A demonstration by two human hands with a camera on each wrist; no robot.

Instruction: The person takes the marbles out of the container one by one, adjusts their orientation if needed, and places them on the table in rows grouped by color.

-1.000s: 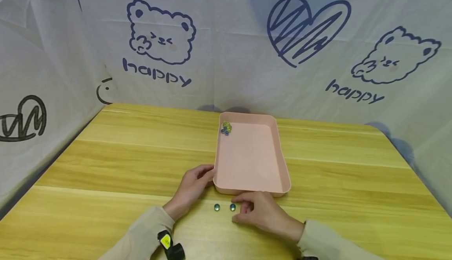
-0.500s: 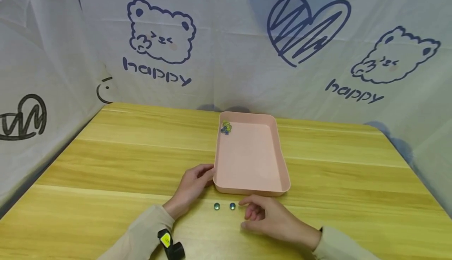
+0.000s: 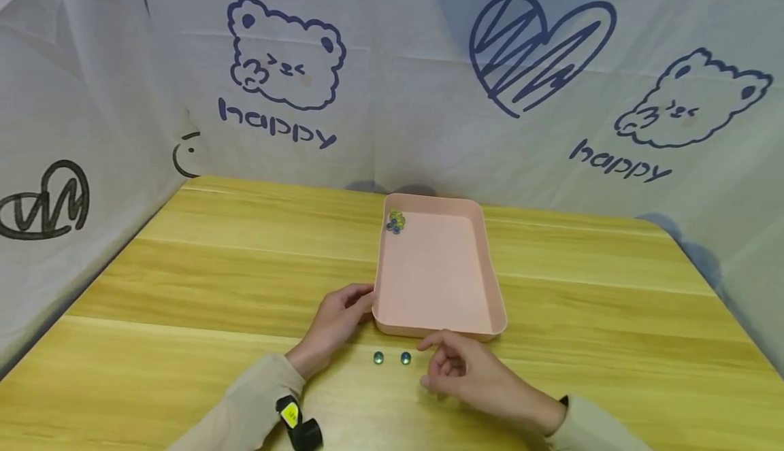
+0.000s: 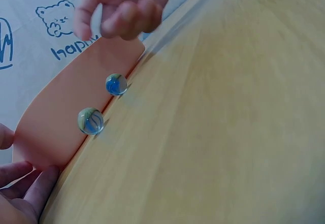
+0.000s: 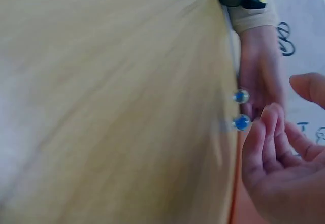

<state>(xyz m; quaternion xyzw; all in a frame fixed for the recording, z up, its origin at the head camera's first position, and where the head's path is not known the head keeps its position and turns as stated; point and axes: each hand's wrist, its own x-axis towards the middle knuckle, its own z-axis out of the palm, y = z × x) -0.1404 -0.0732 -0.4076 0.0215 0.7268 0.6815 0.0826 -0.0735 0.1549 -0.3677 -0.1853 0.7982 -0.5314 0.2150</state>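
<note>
Two clear glass marbles with blue swirls sit side by side on the table in front of the pink tray, a left marble and a right marble. My left hand rests against the tray's near left side, fingertips touching its wall. Just right of the right marble, my right hand hovers with loosely bent fingers and nothing between them. Thumb and index finger are apart, as the right wrist view shows. A cluster of yellow-green and blue marbles lies in the tray's far left corner.
The wood-grain table reaches back to a white cloth backdrop with bear and heart drawings. More cloth hangs at the left and right. A black wrist camera is strapped over the left sleeve.
My right hand has drawn back to the right from the right marble, and its index finger has lifted. The left hand, the tray and the marbles have stayed in place.
</note>
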